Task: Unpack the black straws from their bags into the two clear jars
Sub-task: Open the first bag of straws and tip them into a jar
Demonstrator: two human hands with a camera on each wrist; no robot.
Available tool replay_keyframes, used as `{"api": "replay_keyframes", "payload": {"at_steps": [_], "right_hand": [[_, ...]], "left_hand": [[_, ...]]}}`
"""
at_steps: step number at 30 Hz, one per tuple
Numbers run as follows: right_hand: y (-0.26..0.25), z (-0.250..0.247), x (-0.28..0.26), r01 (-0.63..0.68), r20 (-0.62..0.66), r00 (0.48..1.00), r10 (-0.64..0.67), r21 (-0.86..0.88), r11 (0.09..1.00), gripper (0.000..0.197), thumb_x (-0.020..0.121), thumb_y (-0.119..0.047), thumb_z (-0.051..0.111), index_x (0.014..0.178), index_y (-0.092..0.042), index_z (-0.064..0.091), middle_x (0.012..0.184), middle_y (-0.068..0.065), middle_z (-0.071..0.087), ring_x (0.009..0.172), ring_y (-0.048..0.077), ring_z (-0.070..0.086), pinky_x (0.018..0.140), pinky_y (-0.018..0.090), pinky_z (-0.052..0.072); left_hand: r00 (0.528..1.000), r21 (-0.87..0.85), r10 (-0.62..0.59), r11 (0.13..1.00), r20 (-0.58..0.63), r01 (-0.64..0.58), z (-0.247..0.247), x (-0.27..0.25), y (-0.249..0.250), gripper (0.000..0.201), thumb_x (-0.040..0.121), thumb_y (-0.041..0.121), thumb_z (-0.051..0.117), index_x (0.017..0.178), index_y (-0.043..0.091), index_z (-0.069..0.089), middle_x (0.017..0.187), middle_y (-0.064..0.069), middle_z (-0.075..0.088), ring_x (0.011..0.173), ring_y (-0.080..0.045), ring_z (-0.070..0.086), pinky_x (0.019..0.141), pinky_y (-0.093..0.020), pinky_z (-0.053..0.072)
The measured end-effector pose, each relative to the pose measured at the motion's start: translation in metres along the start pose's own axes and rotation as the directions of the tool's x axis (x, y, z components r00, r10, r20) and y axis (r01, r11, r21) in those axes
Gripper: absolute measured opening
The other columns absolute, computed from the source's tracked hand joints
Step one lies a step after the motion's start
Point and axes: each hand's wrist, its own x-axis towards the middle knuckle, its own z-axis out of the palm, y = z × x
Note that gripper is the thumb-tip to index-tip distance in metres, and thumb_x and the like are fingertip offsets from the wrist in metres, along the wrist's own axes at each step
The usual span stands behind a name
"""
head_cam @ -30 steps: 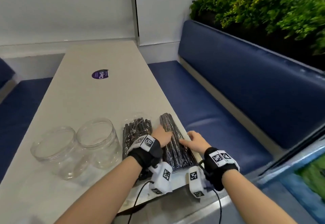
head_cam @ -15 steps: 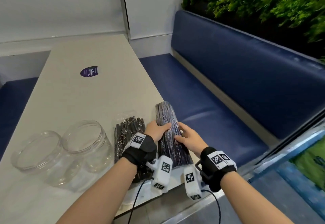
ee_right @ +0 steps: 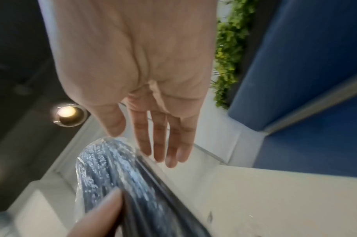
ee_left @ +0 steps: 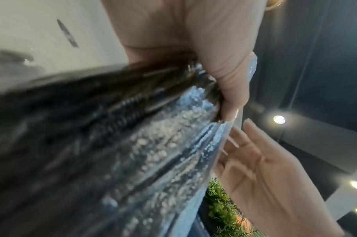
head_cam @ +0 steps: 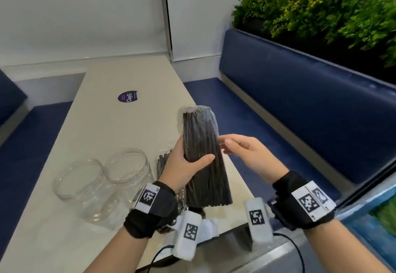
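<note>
My left hand (head_cam: 188, 163) grips a clear bag of black straws (head_cam: 202, 157) around its middle and holds it upright above the table edge. The same bag (ee_left: 133, 144) fills the left wrist view, and my thumb (ee_left: 230, 83) curls over it. My right hand (head_cam: 242, 150) hovers just right of the bag with straight, relaxed fingers (ee_right: 161, 141), holding nothing. A second bag of black straws (head_cam: 162, 163) lies on the table behind my left hand, mostly hidden. Two clear, lidless jars (head_cam: 79, 184) (head_cam: 128, 167) stand side by side to the left.
The beige table (head_cam: 107, 126) carries a purple round sticker (head_cam: 127, 96) farther back. A blue bench seat (head_cam: 300, 105) runs along the right, with green plants (head_cam: 332, 6) above its backrest. White walls close the far end.
The right-hand bag has been lifted off the table and stood upright by my left hand. My right hand has let go of it and now floats open beside it.
</note>
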Motion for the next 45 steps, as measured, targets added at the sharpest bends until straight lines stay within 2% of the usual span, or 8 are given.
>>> {"api": "replay_keyframes", "payload": {"at_steps": [8, 15, 20, 23, 27, 34, 39, 45], "right_hand": [[-0.090, 0.029, 0.027, 0.165, 0.096, 0.983, -0.156, -0.105, 0.981, 0.033, 0.090, -0.039, 0.048, 0.111, -0.017, 0.060, 0.109, 0.001, 0.066, 0.102, 0.016, 0.062, 0.092, 0.038, 0.052], [-0.126, 0.056, 0.037, 0.302, 0.146, 0.947, -0.287, -0.089, 0.949, 0.012, 0.080, -0.023, 0.067, 0.087, -0.013, 0.069, 0.083, -0.008, 0.066, 0.082, 0.009, 0.062, 0.079, 0.025, 0.049], [-0.141, 0.070, 0.049, 0.323, 0.040, 0.946, -0.322, -0.034, 0.946, 0.022, 0.090, -0.011, 0.054, 0.069, -0.017, 0.058, 0.067, -0.003, 0.058, 0.057, -0.002, 0.053, 0.062, 0.015, 0.045], [-0.148, 0.075, 0.052, 0.264, 0.011, 0.963, -0.270, 0.175, 0.948, 0.023, 0.090, -0.002, 0.048, 0.074, -0.015, 0.059, 0.077, 0.006, 0.061, 0.068, 0.012, 0.059, 0.069, 0.025, 0.049], [-0.141, 0.081, 0.043, 0.307, 0.246, 0.910, -0.334, 0.143, 0.941, 0.024, 0.078, -0.008, 0.057, 0.100, -0.018, 0.059, 0.100, -0.002, 0.063, 0.095, 0.007, 0.060, 0.087, 0.019, 0.047], [-0.154, 0.099, 0.049, 0.404, -0.047, 0.915, -0.402, 0.057, 0.913, 0.019, 0.083, -0.015, 0.065, 0.067, -0.019, 0.055, 0.062, -0.004, 0.056, 0.055, 0.003, 0.050, 0.060, 0.017, 0.044], [-0.165, 0.086, 0.062, 0.226, -0.107, 0.974, -0.201, 0.547, 0.806, 0.019, 0.093, 0.000, 0.041, 0.081, -0.011, 0.050, 0.069, 0.004, 0.060, 0.055, 0.008, 0.064, 0.072, 0.028, 0.054], [-0.154, 0.100, 0.045, 0.343, 0.006, 0.939, -0.344, 0.060, 0.937, 0.010, 0.078, -0.022, 0.069, 0.079, -0.014, 0.063, 0.074, -0.001, 0.062, 0.070, 0.007, 0.057, 0.066, 0.016, 0.046]], "left_hand": [[0.993, 0.043, 0.069, 0.997, -0.091, -0.065, -0.032, -0.037, 0.017, 0.040, 0.073, 0.017, 0.077, 0.093, 0.040, 0.051, 0.093, 0.022, 0.063, 0.083, 0.014, 0.061, 0.068, -0.001, 0.048], [0.992, 0.094, 0.041, 0.995, -0.119, -0.030, -0.061, -0.059, 0.025, 0.042, 0.072, 0.024, 0.078, 0.100, 0.039, 0.050, 0.095, 0.021, 0.062, 0.083, 0.015, 0.060, 0.072, -0.007, 0.049], [0.985, 0.048, 0.089, 0.995, -0.149, -0.083, -0.071, -0.069, 0.028, 0.039, 0.075, 0.012, 0.076, 0.091, 0.039, 0.052, 0.093, 0.020, 0.063, 0.078, 0.018, 0.060, 0.065, -0.001, 0.047], [0.983, 0.014, 0.095, 0.995, -0.159, -0.094, -0.075, -0.072, 0.031, 0.038, 0.075, 0.012, 0.075, 0.094, 0.038, 0.053, 0.095, 0.020, 0.064, 0.080, 0.016, 0.062, 0.066, -0.002, 0.048], [0.971, -0.064, 0.080, 0.993, -0.224, -0.097, -0.086, -0.074, 0.033, 0.034, 0.077, 0.014, 0.073, 0.095, 0.036, 0.056, 0.095, 0.019, 0.066, 0.083, 0.009, 0.065, 0.068, -0.006, 0.051], [0.975, 0.033, 0.109, 0.994, -0.196, -0.105, -0.090, -0.079, 0.036, 0.037, 0.075, 0.014, 0.075, 0.092, 0.038, 0.052, 0.093, 0.019, 0.064, 0.078, 0.016, 0.061, 0.065, -0.002, 0.047], [0.961, -0.005, 0.126, 0.991, -0.245, -0.131, -0.098, -0.078, 0.041, 0.039, 0.076, 0.011, 0.074, 0.093, 0.039, 0.053, 0.094, 0.020, 0.064, 0.078, 0.018, 0.061, 0.065, -0.001, 0.047], [0.951, -0.004, 0.143, 0.989, -0.273, -0.150, -0.098, -0.076, 0.043, 0.037, 0.076, 0.011, 0.074, 0.093, 0.037, 0.054, 0.092, 0.018, 0.065, 0.077, 0.016, 0.062, 0.063, -0.001, 0.047]]}}
